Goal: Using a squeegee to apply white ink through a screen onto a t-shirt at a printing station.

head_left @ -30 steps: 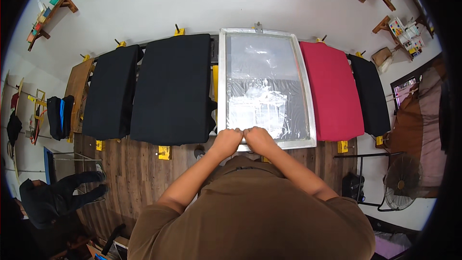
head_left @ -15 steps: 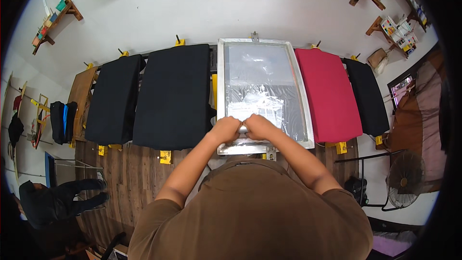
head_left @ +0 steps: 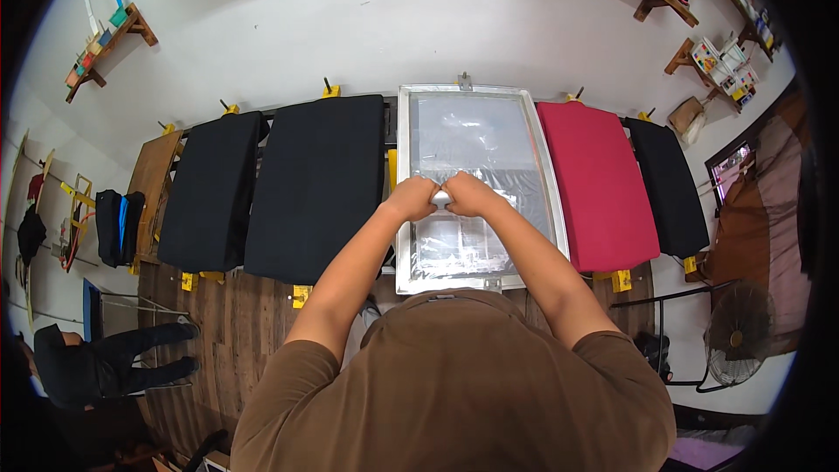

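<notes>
A screen-printing frame (head_left: 405, 245) with a pale metal rim and a shiny, see-through mesh lies in front of me. My left hand (head_left: 414, 197) and my right hand (head_left: 470, 193) meet over its middle. Both are closed around a grey squeegee (head_left: 442, 198), of which only a short piece shows between the fists. Its lower edge and its contact with the mesh are hidden. Glossy wrinkles and pale patches show on the mesh nearer to me.
Black-covered boards (head_left: 316, 183) stand left of the frame. On its right are a red-covered board (head_left: 599, 183) and another black one (head_left: 669, 183). A fan (head_left: 738, 332) stands at the right. Another person (head_left: 105, 363) is at the lower left.
Both hands have slid away from me along the frame with the squeegee, from its near part to around its middle. My arms reach out farther. The view has shifted slightly.
</notes>
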Demonstrator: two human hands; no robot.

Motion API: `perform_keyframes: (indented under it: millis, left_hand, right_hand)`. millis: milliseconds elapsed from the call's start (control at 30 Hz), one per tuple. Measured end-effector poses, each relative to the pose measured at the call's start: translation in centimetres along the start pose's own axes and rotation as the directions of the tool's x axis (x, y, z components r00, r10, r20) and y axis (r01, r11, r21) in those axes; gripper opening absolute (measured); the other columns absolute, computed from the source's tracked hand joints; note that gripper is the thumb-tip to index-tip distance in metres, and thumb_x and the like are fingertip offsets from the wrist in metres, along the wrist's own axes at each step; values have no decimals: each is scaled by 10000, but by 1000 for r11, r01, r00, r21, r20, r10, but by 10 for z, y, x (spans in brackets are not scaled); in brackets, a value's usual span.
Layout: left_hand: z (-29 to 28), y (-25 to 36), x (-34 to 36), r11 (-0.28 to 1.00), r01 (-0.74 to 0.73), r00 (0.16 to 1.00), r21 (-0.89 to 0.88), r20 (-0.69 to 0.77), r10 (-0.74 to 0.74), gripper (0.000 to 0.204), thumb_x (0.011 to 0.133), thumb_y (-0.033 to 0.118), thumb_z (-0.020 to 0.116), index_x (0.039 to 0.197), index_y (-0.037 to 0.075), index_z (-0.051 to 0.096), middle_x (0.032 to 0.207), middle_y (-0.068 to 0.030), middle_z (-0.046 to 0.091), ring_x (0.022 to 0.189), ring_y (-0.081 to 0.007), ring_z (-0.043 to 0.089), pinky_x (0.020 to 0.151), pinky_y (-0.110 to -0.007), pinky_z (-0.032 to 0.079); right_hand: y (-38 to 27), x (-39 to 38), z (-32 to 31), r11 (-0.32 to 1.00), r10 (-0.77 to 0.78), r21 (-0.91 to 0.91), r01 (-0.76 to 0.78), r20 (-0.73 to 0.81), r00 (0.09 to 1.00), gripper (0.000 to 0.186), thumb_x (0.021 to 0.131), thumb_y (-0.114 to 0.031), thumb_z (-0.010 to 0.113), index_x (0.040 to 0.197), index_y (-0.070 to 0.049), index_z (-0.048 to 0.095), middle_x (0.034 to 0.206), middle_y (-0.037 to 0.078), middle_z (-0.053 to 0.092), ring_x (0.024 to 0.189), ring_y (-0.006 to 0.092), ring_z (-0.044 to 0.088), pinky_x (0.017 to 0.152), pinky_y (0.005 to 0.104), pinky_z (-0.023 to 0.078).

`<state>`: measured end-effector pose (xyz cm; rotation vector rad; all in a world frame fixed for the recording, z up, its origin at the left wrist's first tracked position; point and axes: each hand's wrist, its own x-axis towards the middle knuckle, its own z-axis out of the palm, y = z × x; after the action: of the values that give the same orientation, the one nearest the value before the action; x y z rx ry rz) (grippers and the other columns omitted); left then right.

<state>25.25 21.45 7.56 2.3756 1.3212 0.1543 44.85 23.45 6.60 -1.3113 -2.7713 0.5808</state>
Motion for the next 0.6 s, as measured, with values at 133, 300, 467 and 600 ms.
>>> perform_keyframes:
  millis: [133,300,467,600]
  left_hand:
    - [8,-3,0,999,1,1000,40,-18,0,209,761,189,771,927,73,722,925,-184,731,926,-389,703,843,-483,567]
    - [16,-7,1,997,-13,999,75,-44,17,193,768,172,747,932,77,711,902,-188,726,903,-393,705,811,-492,571]
    - [30,-9,-5,999,-13,995,47,-95,17,162,770,149,727,912,75,699,863,-185,718,853,-399,703,778,-499,572]
    - [40,-4,-18,998,-40,986,54,-158,48,135,776,129,712,891,67,681,819,-181,708,800,-390,706,743,-499,572]
  right_hand:
    - [-2,-3,7,1000,20,18,-20,-38,999,210,714,-162,795,876,-45,729,858,206,721,859,402,702,807,472,568]
    - [-2,-3,12,1000,31,3,-31,-61,998,192,711,-151,790,840,-36,706,839,205,711,855,405,699,805,480,567]
    - [-5,-4,24,997,72,-23,-75,-91,993,184,732,-105,759,903,-44,730,893,225,715,884,395,712,821,474,583]
    - [-14,-17,32,996,87,-18,-88,-79,993,189,738,-91,751,908,-19,711,885,229,710,878,399,709,817,473,582]
